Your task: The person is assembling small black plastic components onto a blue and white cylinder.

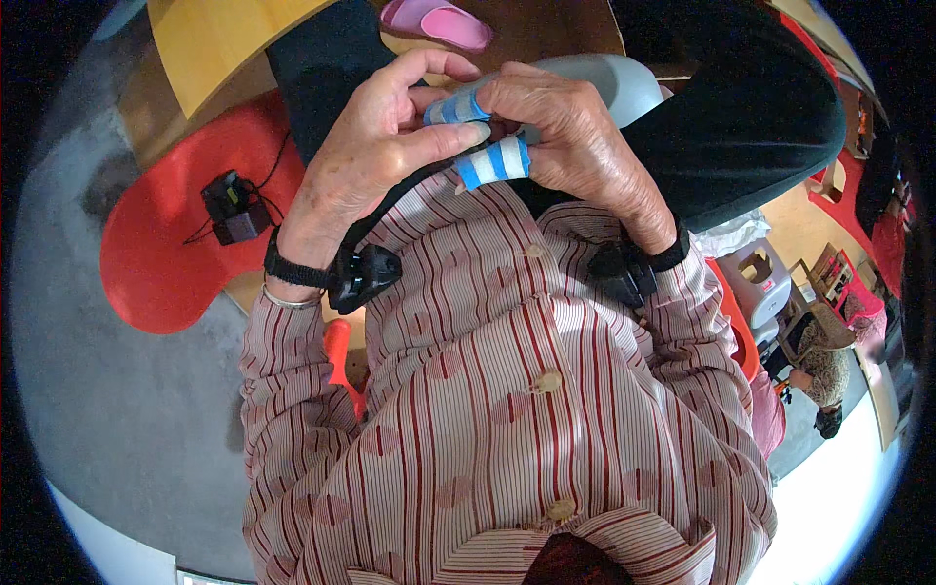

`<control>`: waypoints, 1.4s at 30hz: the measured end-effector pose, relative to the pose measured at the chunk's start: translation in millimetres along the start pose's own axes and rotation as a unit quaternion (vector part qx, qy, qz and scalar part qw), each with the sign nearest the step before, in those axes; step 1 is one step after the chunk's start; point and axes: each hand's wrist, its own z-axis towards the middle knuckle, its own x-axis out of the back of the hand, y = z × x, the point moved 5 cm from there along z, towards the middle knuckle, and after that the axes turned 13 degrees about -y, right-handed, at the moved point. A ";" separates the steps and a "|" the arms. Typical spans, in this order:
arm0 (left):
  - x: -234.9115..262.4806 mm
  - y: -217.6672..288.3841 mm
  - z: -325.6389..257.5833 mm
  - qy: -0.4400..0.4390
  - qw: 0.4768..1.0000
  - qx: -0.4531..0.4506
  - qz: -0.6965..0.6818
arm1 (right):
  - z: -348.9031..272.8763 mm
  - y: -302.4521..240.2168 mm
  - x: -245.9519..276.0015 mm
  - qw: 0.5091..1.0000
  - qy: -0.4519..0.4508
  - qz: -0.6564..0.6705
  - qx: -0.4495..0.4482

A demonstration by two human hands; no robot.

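Observation:
My left hand (366, 146) and my right hand (590, 136) meet above my lap, fingertips close together. Blue-and-white striped wraps (495, 162) cover two fingers that seem to belong to my right hand. The left thumb presses in between these wraps, with the left fingers curled behind. My right fingers are bent into a pinch. A small dark bit shows between the fingertips, too little to name. Just beyond the right hand lies a smooth, rounded light-grey thing (609, 86), partly hidden.
On a red seat (156, 263) at left rests a black device (237, 210) with a cable. A yellow wooden panel (219, 39) and a pink shoe (439, 23) are at the far side. At right stand a grey plastic stool (759, 291) and another person (824, 366).

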 end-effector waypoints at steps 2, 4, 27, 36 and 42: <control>-1.8 -0.7 -0.2 -0.010 1.000 0.006 -0.009 | 0.7 -1.4 1.1 1.000 -0.007 -0.006 0.003; -0.3 -2.4 0.6 -0.006 1.000 -0.001 -0.015 | 1.3 -2.2 1.9 1.000 -0.012 -0.012 0.006; -36.4 38.9 -15.5 0.106 0.841 -0.212 0.486 | -4.7 -11.1 8.3 0.997 0.067 -0.037 -0.012; -35.4 46.6 -14.3 0.101 0.840 -0.259 0.466 | -6.4 -12.8 10.2 0.997 0.080 -0.003 0.001; -38.5 51.5 -13.0 0.103 0.826 -0.252 0.494 | -4.6 -10.1 7.9 0.997 0.072 0.000 0.006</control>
